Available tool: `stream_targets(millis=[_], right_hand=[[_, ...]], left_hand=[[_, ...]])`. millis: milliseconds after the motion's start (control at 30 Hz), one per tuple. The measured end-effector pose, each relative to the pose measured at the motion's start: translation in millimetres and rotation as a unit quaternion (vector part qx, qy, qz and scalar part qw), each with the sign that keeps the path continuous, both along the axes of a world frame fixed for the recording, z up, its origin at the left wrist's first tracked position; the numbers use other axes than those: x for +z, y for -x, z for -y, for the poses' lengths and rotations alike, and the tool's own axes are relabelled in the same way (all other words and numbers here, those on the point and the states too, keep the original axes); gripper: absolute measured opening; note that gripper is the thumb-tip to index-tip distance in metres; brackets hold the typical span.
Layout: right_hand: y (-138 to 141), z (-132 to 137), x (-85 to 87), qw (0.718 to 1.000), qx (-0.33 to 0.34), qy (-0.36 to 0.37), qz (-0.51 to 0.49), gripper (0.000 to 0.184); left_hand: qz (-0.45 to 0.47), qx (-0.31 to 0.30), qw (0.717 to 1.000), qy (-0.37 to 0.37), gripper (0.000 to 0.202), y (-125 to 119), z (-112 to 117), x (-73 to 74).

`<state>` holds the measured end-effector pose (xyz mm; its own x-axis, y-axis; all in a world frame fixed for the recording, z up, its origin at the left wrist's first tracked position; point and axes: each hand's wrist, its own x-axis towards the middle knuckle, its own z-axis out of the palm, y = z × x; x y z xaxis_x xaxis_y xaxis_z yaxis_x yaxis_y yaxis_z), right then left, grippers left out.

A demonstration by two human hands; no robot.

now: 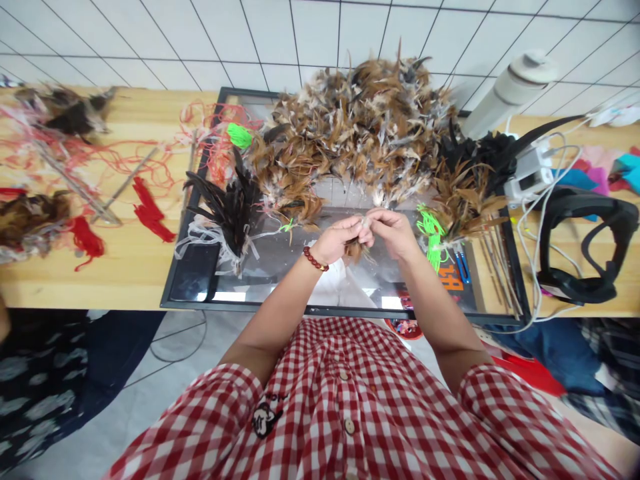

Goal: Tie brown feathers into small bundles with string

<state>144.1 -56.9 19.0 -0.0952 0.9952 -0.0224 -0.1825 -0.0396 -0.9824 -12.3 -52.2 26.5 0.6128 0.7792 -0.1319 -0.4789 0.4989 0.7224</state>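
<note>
My left hand (340, 240), with a beaded bracelet at the wrist, is closed around a small brown feather bunch (356, 252) whose tips hang down below the fingers. Touching it from the other side, my right hand (395, 232) pinches at the pale upper end of the bunch. What exactly the right fingers grip is too small to make out. Both hands are above the dark glass panel (280, 267). Behind them rises a big heap of brown feathers (360, 127). To the left lies a bundle of black feathers (235, 207) with white strips at its base.
Bright green cords (431, 233) and thin sticks (500, 267) lie on the right, near a blue tool (463, 265). A white bottle (510, 93), a charger with cables (533, 173) and a black headset (585, 243) stand beyond. Red yarn (150, 210) lies left. People sit on both sides.
</note>
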Motion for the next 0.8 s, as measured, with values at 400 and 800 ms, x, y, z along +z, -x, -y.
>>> stream_targets(millis=[400,800], right_hand=[[-9.7,-0.3,2.3,0.95,-0.064,-0.21,0.22,0.033],[-6.2,0.4,-2.2,0.941,-0.114,-0.189,0.257,0.026]], left_hand=[[-0.106,0.099,0.987,0.075,0.031,-7.2,-4.2,-7.5],[-0.074,0.086,0.989,0.096,0.028,-10.8,0.3,1.5]])
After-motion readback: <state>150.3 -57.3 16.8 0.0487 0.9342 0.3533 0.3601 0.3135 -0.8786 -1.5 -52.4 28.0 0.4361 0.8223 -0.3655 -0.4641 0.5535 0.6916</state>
